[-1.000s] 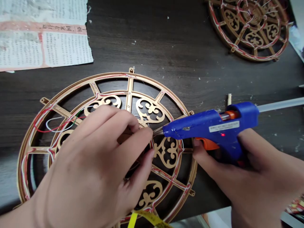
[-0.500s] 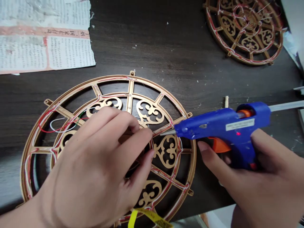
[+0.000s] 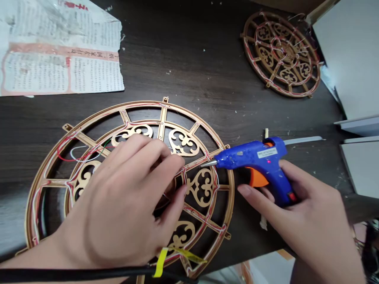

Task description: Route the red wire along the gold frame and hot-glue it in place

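Observation:
My right hand [image 3: 308, 209] is closed round the grip of a blue hot glue gun [image 3: 248, 154] with an orange trigger. A clear glue stick [image 3: 304, 141] sticks out of its back. The metal nozzle [image 3: 209, 163] points left, at or just above a wired spoke of a round gold openwork frame [image 3: 162, 114]. Over the frame's middle, my left hand [image 3: 127, 197] has its fingers curled down, and whatever they hold is hidden. Red and white wires run along the rings and spokes. A loose loop of red and white wire [image 3: 75, 157] lies left of my fingers.
A similar wired round frame [image 3: 282, 55] lies at the back right. Torn printed paper [image 3: 91, 73] is at the back left. A black cable with a yellow tag [image 3: 160, 263] crosses the near edge. White panels [image 3: 349, 59] stand on the right.
The view has shifted, bringing more of the right side and the black cable into sight. My right hand and the glue gun appear farther left and smaller. The nozzle stays by the same spoke.

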A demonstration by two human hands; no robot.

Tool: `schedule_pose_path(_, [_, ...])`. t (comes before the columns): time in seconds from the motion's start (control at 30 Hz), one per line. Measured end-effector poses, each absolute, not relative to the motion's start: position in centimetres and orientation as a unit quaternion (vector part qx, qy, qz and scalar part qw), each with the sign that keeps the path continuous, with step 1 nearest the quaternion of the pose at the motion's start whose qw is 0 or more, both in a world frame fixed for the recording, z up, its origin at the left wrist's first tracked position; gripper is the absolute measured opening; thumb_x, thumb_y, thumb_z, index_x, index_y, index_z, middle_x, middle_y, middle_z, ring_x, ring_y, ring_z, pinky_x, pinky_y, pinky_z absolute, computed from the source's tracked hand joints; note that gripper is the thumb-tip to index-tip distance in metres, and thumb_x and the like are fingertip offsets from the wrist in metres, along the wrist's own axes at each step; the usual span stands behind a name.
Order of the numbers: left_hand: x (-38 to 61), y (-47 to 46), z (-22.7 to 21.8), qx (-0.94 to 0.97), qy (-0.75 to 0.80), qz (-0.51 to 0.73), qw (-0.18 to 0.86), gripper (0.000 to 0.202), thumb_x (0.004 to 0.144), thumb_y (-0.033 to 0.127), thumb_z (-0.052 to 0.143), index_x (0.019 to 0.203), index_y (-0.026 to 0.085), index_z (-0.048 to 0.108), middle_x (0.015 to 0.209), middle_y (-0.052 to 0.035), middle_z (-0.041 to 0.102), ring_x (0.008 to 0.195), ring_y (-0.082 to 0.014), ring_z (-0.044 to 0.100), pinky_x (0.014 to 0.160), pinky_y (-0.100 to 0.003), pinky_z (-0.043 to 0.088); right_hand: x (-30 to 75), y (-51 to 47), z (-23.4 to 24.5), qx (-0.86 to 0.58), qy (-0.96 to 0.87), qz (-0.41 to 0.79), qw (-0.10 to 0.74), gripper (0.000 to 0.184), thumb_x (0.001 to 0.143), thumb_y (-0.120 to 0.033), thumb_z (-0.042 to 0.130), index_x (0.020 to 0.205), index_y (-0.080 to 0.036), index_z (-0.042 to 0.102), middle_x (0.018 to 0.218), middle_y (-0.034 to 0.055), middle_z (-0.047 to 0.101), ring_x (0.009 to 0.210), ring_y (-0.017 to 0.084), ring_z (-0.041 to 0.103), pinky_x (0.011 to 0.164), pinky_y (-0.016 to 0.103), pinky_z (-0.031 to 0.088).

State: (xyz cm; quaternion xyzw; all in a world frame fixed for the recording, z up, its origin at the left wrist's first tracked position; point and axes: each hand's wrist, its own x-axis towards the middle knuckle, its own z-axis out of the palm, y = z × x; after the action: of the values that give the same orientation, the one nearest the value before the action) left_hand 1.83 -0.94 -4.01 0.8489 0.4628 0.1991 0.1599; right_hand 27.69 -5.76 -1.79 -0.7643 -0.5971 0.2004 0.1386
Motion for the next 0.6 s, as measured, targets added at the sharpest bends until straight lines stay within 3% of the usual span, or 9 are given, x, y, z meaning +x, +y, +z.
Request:
schedule_pose_path(0.3, [1.5, -0.9, -4.0, 0.872, 0.433, 0.193, 0.121, 0.010, 0.088, 0.030, 0.061, 0.090, 0.023, 0.067, 0.091, -0.0069, 0.063, 0.087, -0.0264, 0.058, 0.073, -0.047, 0.050, 26.4, -6.7, -2.3, -0.773, -0.612, 0.059, 0.157, 0.041, 0.077, -0.059, 0.079, 0.082, -0.023, 0.060, 0.056, -0.0060, 0.047, 0.049, 0.011, 0.037, 0.050, 0.026, 0.033])
schedule_pose_path(0.43, [1.5, -0.9, -4.0, 0.874, 0.430, 0.193, 0.114, 0.010, 0.088, 0.030, 0.060, 0.088, 0.023, 0.067, 0.089, -0.0068, 0.063, 0.086, -0.0265, 0.058, 0.074, -0.047, 0.050, 27.0, -7.0, -1.4, -0.812, -0.545, 0.084, 0.192, 0.041, 0.074, -0.060, 0.080, 0.080, -0.023, 0.061, 0.057, -0.0050, 0.044, 0.051, 0.012, 0.040, 0.050, 0.026, 0.032])
schedule_pose_path(0.6, [1.5, -1.1, -4.1, 0.871, 0.433, 0.197, 0.126, 0.010, 0.088, 0.028, 0.061, 0.093, 0.022, 0.066, 0.088, -0.0063, 0.063, 0.088, -0.0271, 0.059, 0.077, -0.047, 0.051, 30.3, -6.3, -1.0, -0.851, -0.481, 0.081, 0.197, 0.038, 0.070, -0.054, 0.081, 0.089, -0.022, 0.072, 0.063, -0.0023, 0.051, 0.055, 0.013, 0.041, 0.048, 0.027, 0.032])
